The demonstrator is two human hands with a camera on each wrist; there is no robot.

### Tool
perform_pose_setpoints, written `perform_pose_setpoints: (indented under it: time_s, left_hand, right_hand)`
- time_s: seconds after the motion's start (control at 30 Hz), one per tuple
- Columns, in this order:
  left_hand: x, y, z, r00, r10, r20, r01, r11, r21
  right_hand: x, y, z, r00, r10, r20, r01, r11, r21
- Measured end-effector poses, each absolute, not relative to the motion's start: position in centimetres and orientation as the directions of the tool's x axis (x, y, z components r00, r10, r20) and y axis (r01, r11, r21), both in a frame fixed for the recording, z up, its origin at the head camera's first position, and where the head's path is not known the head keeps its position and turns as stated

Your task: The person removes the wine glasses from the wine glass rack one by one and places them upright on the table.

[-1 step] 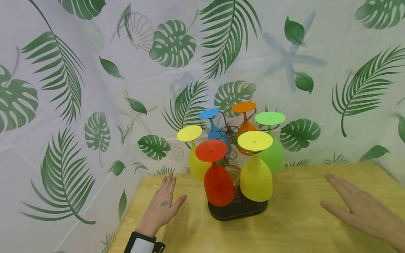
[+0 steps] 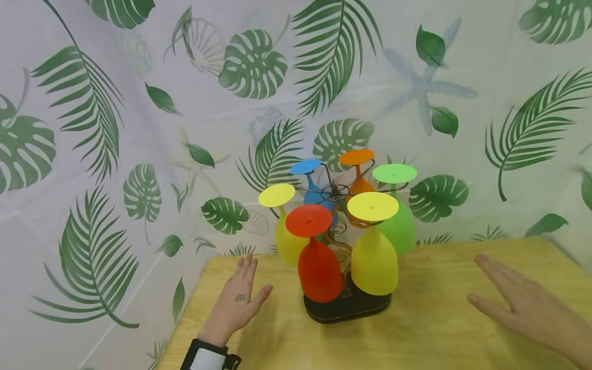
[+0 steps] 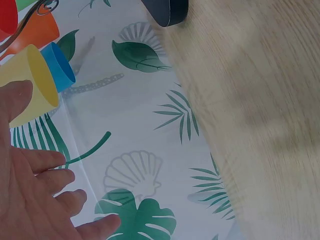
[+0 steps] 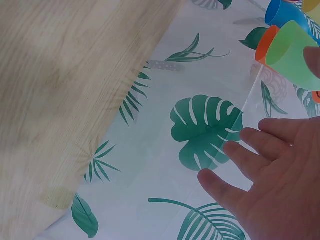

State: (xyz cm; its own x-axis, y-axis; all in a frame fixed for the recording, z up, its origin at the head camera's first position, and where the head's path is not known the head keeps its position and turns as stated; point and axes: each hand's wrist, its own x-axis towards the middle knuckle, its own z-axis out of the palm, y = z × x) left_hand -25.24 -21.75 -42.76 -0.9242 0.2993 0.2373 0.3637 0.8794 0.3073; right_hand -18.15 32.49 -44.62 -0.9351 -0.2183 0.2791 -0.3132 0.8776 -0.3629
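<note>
my left hand (image 2: 236,303) lies flat on the wooden bench (image 2: 430,329), fingers straight and released, grasping nothing; a black-and-white wrist strap (image 2: 208,358) sits at its cuff. my right hand (image 2: 522,306) is spread open too, fingers extended and empty, low over the bench's right side; i cannot tell whether it touches the wood. between my hands stands the glass rack (image 2: 348,307), its dark base on the bench, nearer my left hand than my right but touching neither. from its wire arms hang six coloured goblets, bowls down: the red goblet (image 2: 319,270) and a yellow goblet (image 2: 374,262) at the front, another yellow goblet (image 2: 284,239) at the left just beyond my left fingertips, the green goblet (image 2: 399,226) at the right, the blue goblet (image 2: 316,194) and orange goblet (image 2: 358,177) behind. a leaf-printed curtain (image 2: 139,128) hangs behind the bench.
</note>
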Motion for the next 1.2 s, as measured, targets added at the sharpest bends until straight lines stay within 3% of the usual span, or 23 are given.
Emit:
perform_pose_setpoints:
  time_s: [0.37,0.6,0.7,0.77,0.87,0.97,1.03,1.2]
  left_hand:
    - [-23.1,-22.4,-43.3,-0.931,0.275,0.242,0.35,0.861,0.369]
    - [-21.7,-21.7,-42.3,-0.911,0.261,0.319,0.401,0.742,0.537]
    - [-21.3,-20.8,-41.7,-0.878,0.273,0.394,0.466,0.677,0.569]
    - [-21.1,-20.1,-41.3,-0.846,0.284,0.451,0.514,0.654,0.555]
    - [-21.0,-18.8,-41.0,-0.797,0.303,0.523,0.579,0.63,0.517]
    - [-21.1,-17.4,-40.8,-0.76,0.319,0.566,0.629,0.581,0.517]
    - [-21.2,-16.6,-40.7,-0.745,0.324,0.584,0.654,0.529,0.541]
    - [-21.5,-14.8,-40.7,-0.719,0.313,0.621,0.693,0.397,0.602]
  right_hand:
    - [-17.1,31.3,-45.1,-0.914,-0.227,0.336,-0.341,0.878,-0.336]
    - [-15.8,28.6,-43.3,-0.905,-0.189,0.381,-0.351,0.838,-0.417]
    - [-15.2,26.3,-42.1,-0.826,-0.174,0.537,-0.439,0.795,-0.418]
    - [-15.2,24.5,-41.2,-0.702,-0.165,0.693,-0.56,0.729,-0.393]
    - [-15.5,21.5,-40.1,-0.463,-0.15,0.874,-0.75,0.591,-0.296]
    - [-15.9,18.3,-39.3,-0.328,-0.164,0.931,-0.854,0.473,-0.217]
    - [-16.0,16.5,-39.1,-0.318,-0.191,0.929,-0.879,0.426,-0.213]
    - [-16.6,12.7,-38.9,-0.42,-0.258,0.87,-0.869,0.391,-0.304]
